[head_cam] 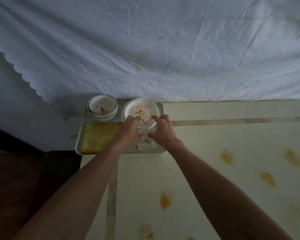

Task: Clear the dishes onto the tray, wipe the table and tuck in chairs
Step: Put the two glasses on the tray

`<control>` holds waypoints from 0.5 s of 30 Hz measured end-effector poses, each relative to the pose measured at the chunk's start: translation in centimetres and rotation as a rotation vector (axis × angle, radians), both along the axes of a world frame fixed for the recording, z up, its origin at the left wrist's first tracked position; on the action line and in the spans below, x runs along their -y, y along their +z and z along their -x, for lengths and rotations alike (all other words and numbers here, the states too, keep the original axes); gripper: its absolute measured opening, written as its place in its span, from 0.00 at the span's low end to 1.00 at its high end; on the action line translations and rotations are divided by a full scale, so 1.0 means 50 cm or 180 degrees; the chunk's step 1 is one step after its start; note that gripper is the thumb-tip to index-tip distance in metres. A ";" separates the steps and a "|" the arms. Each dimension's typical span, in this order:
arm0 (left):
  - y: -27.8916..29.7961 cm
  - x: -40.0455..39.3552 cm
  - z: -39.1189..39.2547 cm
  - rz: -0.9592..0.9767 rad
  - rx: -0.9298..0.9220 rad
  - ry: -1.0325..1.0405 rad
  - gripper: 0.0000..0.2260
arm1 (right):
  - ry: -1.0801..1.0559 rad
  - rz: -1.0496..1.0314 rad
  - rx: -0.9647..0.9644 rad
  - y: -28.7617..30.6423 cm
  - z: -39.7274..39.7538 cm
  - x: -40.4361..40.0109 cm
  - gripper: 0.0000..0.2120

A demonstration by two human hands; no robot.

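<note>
A pale tray (158, 108) rests at the table's far left corner. On it stand stacked white bowls (102, 108) with food stains, a stack of dirty white plates (142, 108) and a folded yellow cloth (99, 135). My left hand (131, 130) grips a clear glass mug (141, 126) over the tray's near right part. Beside it, my right hand (162, 129) holds a second clear glass mug (151, 125). Both mug handles (140, 146) point toward me.
The cream table top (232, 170) carries several yellow food smears (165, 200) on its near and right parts. A white sheet (163, 49) hangs behind the table. A dark wooden chair (24, 179) sits at the left.
</note>
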State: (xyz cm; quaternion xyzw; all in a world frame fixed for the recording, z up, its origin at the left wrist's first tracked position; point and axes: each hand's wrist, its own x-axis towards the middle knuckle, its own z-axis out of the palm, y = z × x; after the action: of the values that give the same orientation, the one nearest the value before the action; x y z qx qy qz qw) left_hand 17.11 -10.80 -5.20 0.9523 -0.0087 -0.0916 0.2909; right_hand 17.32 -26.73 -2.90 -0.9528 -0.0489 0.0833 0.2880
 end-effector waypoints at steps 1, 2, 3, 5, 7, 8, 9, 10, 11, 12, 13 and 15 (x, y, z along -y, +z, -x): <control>-0.002 -0.002 -0.002 0.0014 0.0006 -0.0011 0.38 | -0.0003 -0.0004 -0.0007 0.001 -0.005 -0.002 0.34; -0.003 -0.002 -0.004 0.0020 0.0015 -0.0013 0.38 | -0.0002 0.0017 -0.0014 0.003 -0.009 -0.003 0.34; -0.003 -0.003 -0.006 0.0025 0.0025 -0.0011 0.38 | -0.0001 0.0053 -0.0028 0.003 -0.011 -0.004 0.35; -0.001 -0.005 -0.006 0.0018 0.0031 -0.0022 0.38 | -0.0022 0.0102 -0.0066 0.003 -0.008 -0.003 0.36; 0.005 -0.008 0.000 -0.0028 -0.0008 -0.0078 0.38 | -0.0052 0.0118 -0.0091 0.001 -0.001 -0.001 0.36; 0.006 -0.009 0.003 -0.0059 -0.0035 -0.0131 0.38 | -0.0058 0.0134 -0.0111 0.001 0.003 0.000 0.36; 0.006 -0.010 0.008 -0.0081 -0.0057 -0.0167 0.38 | -0.0052 0.0157 -0.0130 0.001 0.007 0.000 0.37; 0.005 -0.011 0.013 -0.0097 -0.0076 -0.0184 0.39 | -0.0051 0.0166 -0.0138 0.001 0.010 0.001 0.37; 0.007 -0.013 0.018 -0.0105 -0.0099 -0.0200 0.40 | -0.0059 0.0161 -0.0156 0.002 0.013 0.000 0.37; 0.008 -0.013 0.022 -0.0103 -0.0148 -0.0214 0.42 | -0.0062 0.0157 -0.0200 0.003 0.015 0.000 0.38; 0.012 -0.015 0.025 -0.0064 -0.0186 -0.0218 0.44 | -0.0061 0.0164 -0.0236 0.006 0.019 -0.001 0.38; 0.020 -0.028 0.031 0.0092 -0.0213 -0.0195 0.47 | -0.0058 0.0231 -0.0277 0.012 0.027 -0.007 0.40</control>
State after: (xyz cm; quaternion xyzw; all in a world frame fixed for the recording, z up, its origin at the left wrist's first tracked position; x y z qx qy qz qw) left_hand 15.59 -9.42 -4.21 0.9437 -0.0294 -0.1321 0.3019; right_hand 15.99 -26.38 -2.30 -0.9585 -0.0246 0.1237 0.2558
